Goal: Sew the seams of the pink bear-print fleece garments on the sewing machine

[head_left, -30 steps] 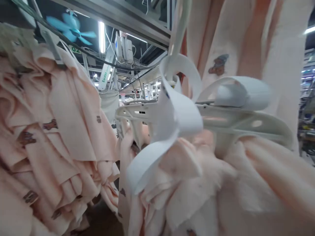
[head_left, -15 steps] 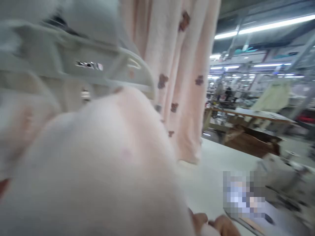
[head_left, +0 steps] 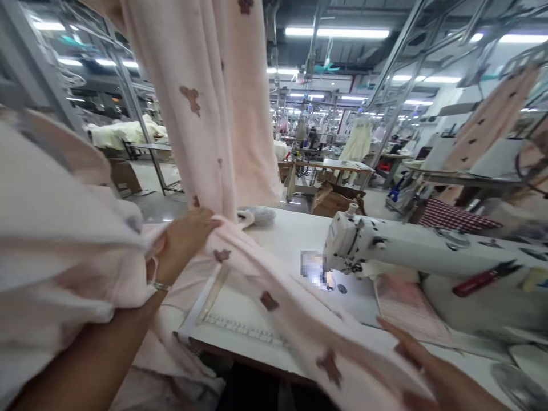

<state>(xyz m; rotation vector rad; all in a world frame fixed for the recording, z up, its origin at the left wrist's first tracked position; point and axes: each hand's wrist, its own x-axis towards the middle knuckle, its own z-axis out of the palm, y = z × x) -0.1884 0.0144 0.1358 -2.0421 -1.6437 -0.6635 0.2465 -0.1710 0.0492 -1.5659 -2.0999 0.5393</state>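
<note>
A pale pink fleecy fabric piece [head_left: 295, 311] with brown bear prints stretches slantwise across the table front. My left hand [head_left: 188, 231], a bracelet at its wrist, is closed on the upper end of this piece. At the lower right, my right hand [head_left: 413, 351] grips the other end; its index finger points out and the rest is partly behind the cloth and blurred. More bear-print fabric [head_left: 214, 114] hangs down in front, just above my left hand. A heap of white and pink cloth [head_left: 64, 245] covers my left forearm in part.
A white sewing machine [head_left: 385, 242] stands on the right of the white table [head_left: 286, 234], its lamp lit. Red-handled snips [head_left: 483, 279] rest on the machine. A ruler strip [head_left: 244, 330] runs along the table's front edge. A cardboard box [head_left: 336, 198] stands behind.
The view has swung right. The large pale cloth that filled the front has moved left, and the fabric piece now stretches between my hands. The sewing machine has come fully into view.
</note>
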